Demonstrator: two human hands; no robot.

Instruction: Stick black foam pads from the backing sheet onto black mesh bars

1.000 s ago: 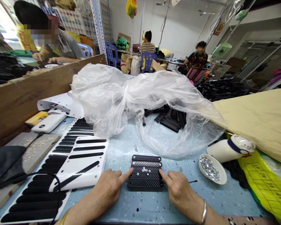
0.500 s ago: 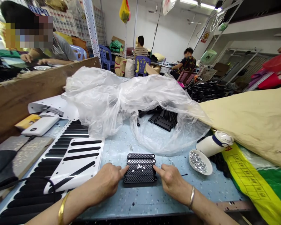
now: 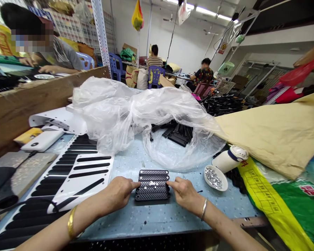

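Note:
A stack of black textured strips [image 3: 154,192], laid side by side, sits on the table in front of me. Small white rings [image 3: 152,183] lie loose on its middle, and others show at both ends of the two far strips. My left hand [image 3: 119,191] touches the left end of the third strip with its outstretched index finger, the other fingers curled. On the opposite end, the index finger of my right hand [image 3: 184,191] presses in the same way. Whether a small ring is under either fingertip is hidden. Right of the stack stands a white bowl [image 3: 224,187] of shiny small parts.
A white bottle [image 3: 226,159] lies behind the bowl. Clear plastic sheeting [image 3: 157,104] covers the back, with black strips [image 3: 178,136] beneath. Left are white sheets bearing black strips [image 3: 90,165], a power bank [image 3: 42,141] and a wooden board [image 3: 42,101]. Several people sit beyond.
The view has shifted slightly, moving the right-side things leftward. Both index fingers stay at the ends of the third strip; the loose rings keep their arrangement.

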